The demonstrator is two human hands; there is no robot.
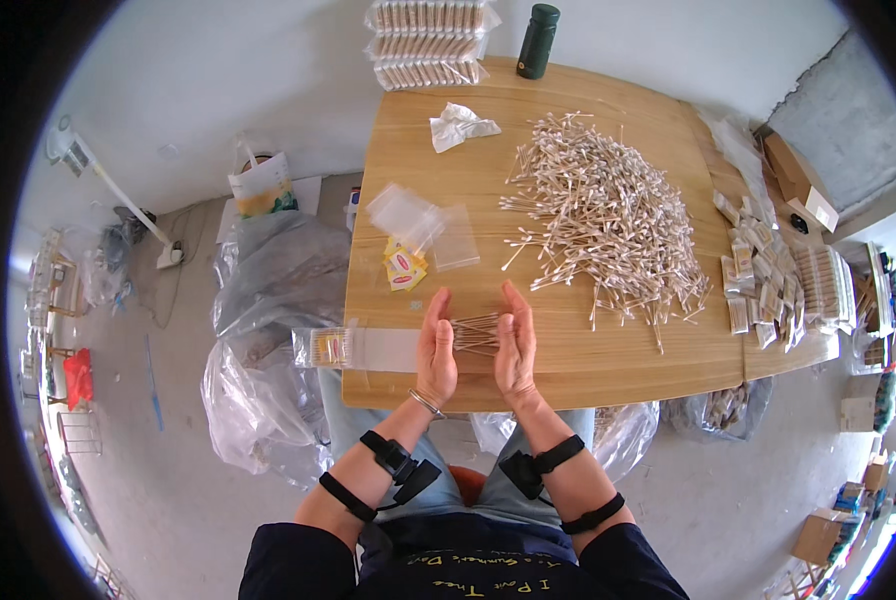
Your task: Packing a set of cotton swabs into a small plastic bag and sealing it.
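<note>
A small bundle of cotton swabs [476, 334] lies sideways at the near edge of the table, between my two palms. My left hand [438, 352] stands on edge at the bundle's left end, fingers stretched out. Facing it at the right end is my right hand [515, 347], also with straight fingers. Left of my left hand are a pale flat strip [390, 350] and a clear packet of swabs with a yellow label [330, 347]. Farther off, yellow cards [405, 266] lie beside clear plastic bags [408, 216]. A big loose heap of cotton swabs [608, 215] spreads to the right.
On the wooden table [428, 175] are a crumpled white tissue [462, 127], a dark green bottle [538, 42] and stacked swab packs [428, 45]. More filled packets [768, 275] sit at the right. Large plastic sacks [273, 270] stand on the floor at the left.
</note>
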